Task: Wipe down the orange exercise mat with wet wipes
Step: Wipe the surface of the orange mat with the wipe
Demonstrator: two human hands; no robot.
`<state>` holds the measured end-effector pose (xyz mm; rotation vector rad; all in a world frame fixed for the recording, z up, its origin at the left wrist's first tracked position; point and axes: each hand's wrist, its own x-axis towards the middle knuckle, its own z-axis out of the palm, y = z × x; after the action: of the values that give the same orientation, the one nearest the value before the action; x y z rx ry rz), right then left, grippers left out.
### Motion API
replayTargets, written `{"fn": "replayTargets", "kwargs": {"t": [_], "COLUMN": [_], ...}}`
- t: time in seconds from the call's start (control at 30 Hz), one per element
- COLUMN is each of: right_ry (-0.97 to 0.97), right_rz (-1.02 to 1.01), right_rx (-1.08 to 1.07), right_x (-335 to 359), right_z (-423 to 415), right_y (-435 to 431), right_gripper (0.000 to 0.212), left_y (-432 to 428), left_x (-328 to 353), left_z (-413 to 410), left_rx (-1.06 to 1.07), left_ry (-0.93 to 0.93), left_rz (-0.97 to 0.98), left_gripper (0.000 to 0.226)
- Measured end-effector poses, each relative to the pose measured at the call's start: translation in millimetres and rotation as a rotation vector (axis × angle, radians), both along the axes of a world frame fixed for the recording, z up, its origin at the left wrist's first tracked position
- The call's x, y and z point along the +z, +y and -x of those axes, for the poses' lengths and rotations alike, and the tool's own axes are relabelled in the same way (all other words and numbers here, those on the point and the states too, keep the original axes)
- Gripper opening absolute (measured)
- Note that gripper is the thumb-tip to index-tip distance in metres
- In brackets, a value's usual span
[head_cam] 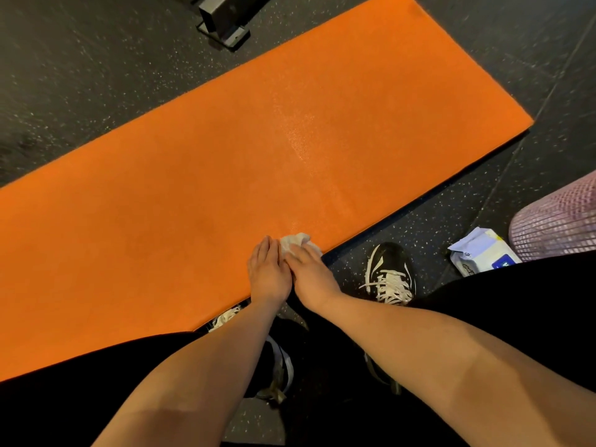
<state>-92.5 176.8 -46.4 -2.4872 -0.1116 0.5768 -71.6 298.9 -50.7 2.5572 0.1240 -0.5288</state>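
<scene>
Speckled black rubber gym floor (80, 79), orange exercise mat (225, 175) laid diagonally across it, far end cut off at top of frame. Your left hand (269, 274) lies flat, fingers together and extended, palm down on the mat near its close edge. Your right hand (311, 274) sits just beside it, touching it, fingers pressing down on a crumpled white wet wipe (298, 241) at the mat's edge; whether fingers curl around the wipe or only press on it, can't tell. Damp sheen streak (298, 137) runs across the mat ahead of the wipe. Wet wipes pack (480, 253) on floor at right, partly hidden by your leg. Black sneaker (388, 272) with white laces beside mat. Dark metal equipment base (225, 19) at top, cropped.
</scene>
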Motion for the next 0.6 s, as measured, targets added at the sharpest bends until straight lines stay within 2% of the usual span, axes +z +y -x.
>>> {"fn": "replayTargets", "kwargs": {"t": [0.1,0.2,0.27,0.47,0.53,0.6], "right_ry": [-0.038,-0.074,-0.055,-0.014,-0.022,-0.014], "right_rz": [-0.005,0.106,0.145,-0.050,-0.039,0.017], "right_rx": [0.054,-0.144,-0.196,0.092,0.098,0.015], "right_x": [-3,-7,-7,-3,-9,-13], "right_z": [-6,-18,-19,-5,-10,-20], "right_y": [-14,-41,-43,-10,-14,-24], "right_gripper": [0.055,0.057,0.058,0.058,0.057,0.058], "left_y": [3,3,2,0,2,4], "left_x": [0,0,1,0,0,1], "left_z": [2,1,1,-2,-3,-5], "left_rx": [-0.005,-0.023,-0.024,0.015,0.019,0.009], "left_ry": [0.001,0.005,0.008,0.027,0.035,0.031], "left_rz": [0.024,-0.004,-0.025,-0.008,-0.004,-0.015], "left_gripper": [0.056,0.058,0.058,0.051,0.051,0.053]}}
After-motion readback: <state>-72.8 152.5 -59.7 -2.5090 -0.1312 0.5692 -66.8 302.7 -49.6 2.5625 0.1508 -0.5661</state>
